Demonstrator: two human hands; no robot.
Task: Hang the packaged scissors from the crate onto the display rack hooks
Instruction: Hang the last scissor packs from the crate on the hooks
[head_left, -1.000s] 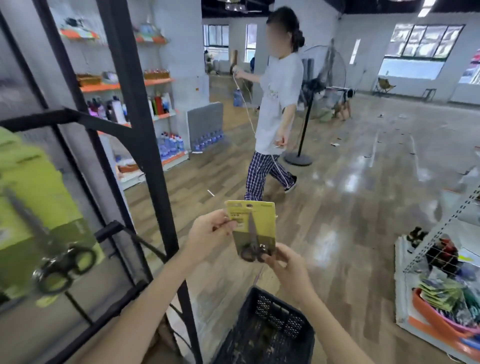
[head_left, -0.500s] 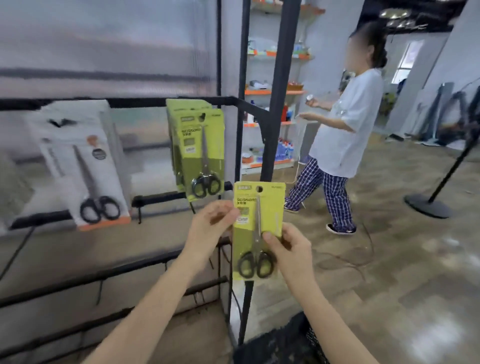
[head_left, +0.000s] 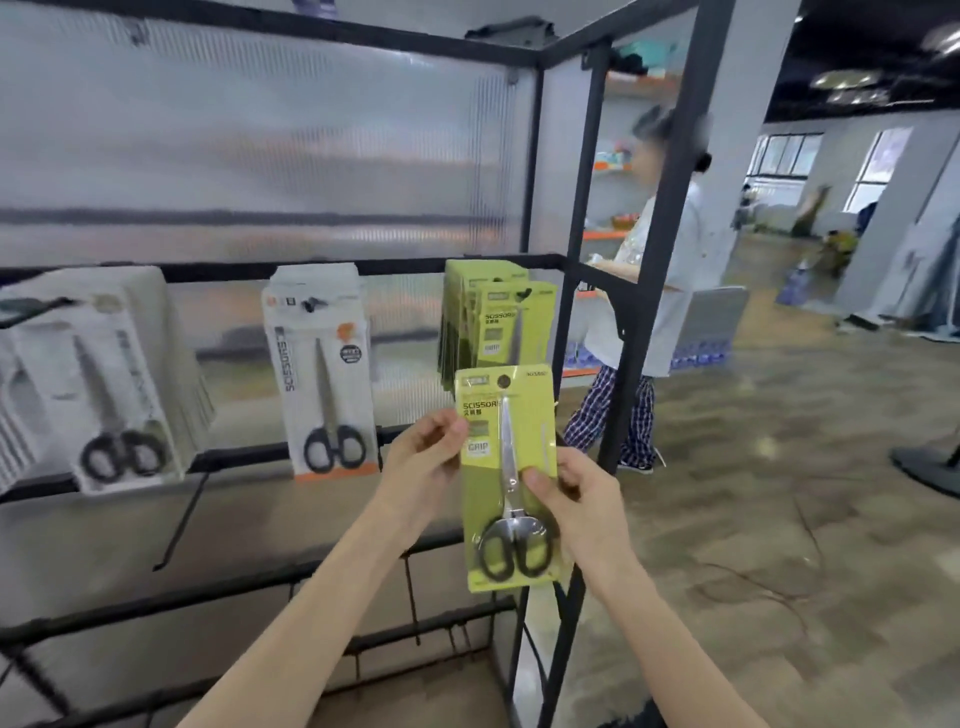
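Green scissors pack (head_left: 506, 467), pinched between left hand (head_left: 428, 452) and right hand (head_left: 574, 499): glossy clear plastic blister over matt card, polished metal blades, black plastic handles. Display rack (head_left: 660, 249) behind hands: matt black metal bars, backed by ribbed translucent plastic panel (head_left: 249, 156). Floor (head_left: 779, 519) right of hands: smooth, glossy, wood-look.

Held green scissors pack (head_left: 506, 478): "SCISSOR" with last letters hidden behind blade, "GRIP" on small label lower left, two characters under title too blurred to read. Front green pack on hook (head_left: 511, 327): "SCISSOR" and faint "GRIP". White pack (head_left: 324, 374): "SCISSORS" running vertically; round black badge text unreadable.
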